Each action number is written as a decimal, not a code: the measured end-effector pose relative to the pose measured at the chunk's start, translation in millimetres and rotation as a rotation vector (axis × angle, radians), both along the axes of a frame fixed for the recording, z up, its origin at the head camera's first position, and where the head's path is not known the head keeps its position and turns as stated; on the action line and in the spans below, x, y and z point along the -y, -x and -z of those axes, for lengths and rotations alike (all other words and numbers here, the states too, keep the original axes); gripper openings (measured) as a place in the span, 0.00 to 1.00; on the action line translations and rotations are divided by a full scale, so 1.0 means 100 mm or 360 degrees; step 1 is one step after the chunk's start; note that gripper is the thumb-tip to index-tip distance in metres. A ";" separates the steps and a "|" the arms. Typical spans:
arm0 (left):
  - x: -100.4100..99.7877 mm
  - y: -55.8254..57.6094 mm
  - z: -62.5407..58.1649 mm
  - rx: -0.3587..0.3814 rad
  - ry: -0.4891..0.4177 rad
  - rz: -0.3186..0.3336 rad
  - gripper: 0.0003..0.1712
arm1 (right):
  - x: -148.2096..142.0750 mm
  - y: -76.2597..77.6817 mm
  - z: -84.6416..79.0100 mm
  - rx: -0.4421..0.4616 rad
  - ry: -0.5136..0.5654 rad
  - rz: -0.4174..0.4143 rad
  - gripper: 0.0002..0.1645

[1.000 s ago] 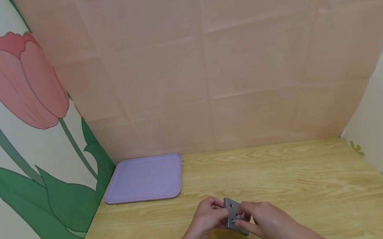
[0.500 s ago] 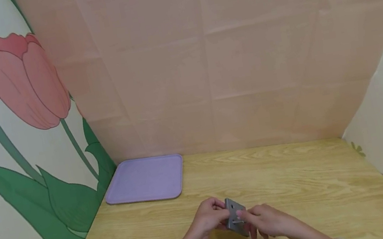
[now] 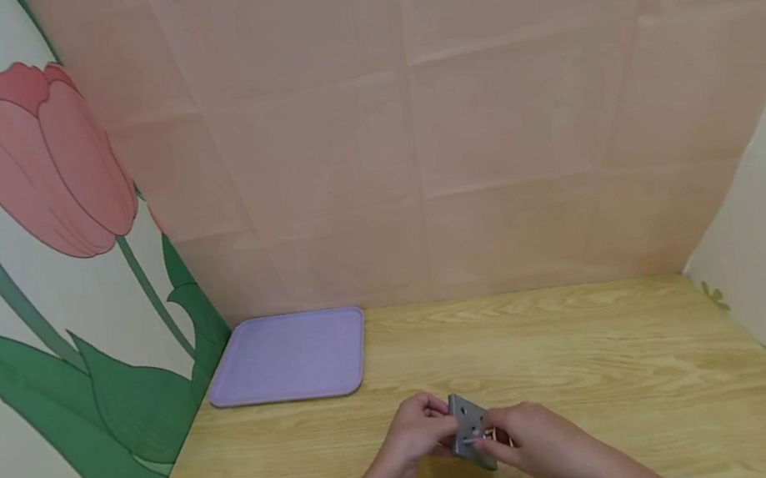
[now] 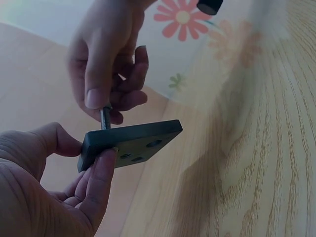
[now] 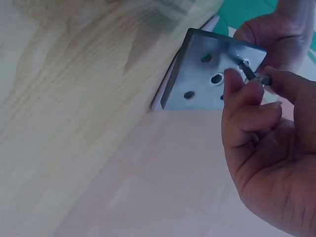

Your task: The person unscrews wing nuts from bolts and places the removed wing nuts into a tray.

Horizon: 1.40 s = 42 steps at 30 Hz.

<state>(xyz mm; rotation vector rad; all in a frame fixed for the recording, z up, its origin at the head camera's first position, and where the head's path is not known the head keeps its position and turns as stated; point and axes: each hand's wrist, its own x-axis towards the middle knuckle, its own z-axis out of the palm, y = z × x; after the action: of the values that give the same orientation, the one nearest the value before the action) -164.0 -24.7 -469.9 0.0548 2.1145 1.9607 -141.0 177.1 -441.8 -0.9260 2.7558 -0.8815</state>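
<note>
Grey metal plate (image 5: 198, 76), drilled with holes, held aloft over wood-grain table (image 3: 601, 363). Likely hefty, stiff, smooth-faced; best taken by the edges. Pinched at one edge by left hand (image 3: 412, 437); screw (image 4: 105, 118) at corner hole, pinched by right hand (image 3: 537, 443), depth hard to judge. Behind: purple tray (image 3: 289, 356), peach backdrop (image 3: 409, 124); tulip-print panel (image 3: 34, 153) leftward.

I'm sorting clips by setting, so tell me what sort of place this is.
Probably a small makeshift work booth, likely indoors: a wood-grain tabletop, a creased pinkish-brown backdrop behind it and a tulip-print panel on the left.
</note>
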 end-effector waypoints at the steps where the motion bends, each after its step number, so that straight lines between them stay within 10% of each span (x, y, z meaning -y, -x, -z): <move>1: 0.00 0.00 -0.01 0.0006 0.0001 0.0001 0.11 | 0.01 -0.01 0.00 -0.0067 -0.0032 -0.0005 0.13; 14: -0.01 0.01 0.03 -0.0005 0.0004 -0.0008 0.11 | 0.07 -0.10 0.02 -0.0659 -0.0205 -0.0017 0.12; 27: 0.02 0.01 0.01 0.0012 0.0016 -0.0002 0.12 | 0.04 -0.05 -0.03 -0.0041 0.0046 0.0195 0.26; 42: -0.01 0.01 0.03 -0.0010 -0.0035 -0.0007 0.12 | -0.08 0.10 0.09 0.1004 0.0487 0.0244 0.36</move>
<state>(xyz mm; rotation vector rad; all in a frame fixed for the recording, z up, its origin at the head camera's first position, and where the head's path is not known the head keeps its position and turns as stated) -165.0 -24.1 -473.2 0.0606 2.0985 1.9893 -150.9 184.7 -450.7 -0.3668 2.1974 -1.3670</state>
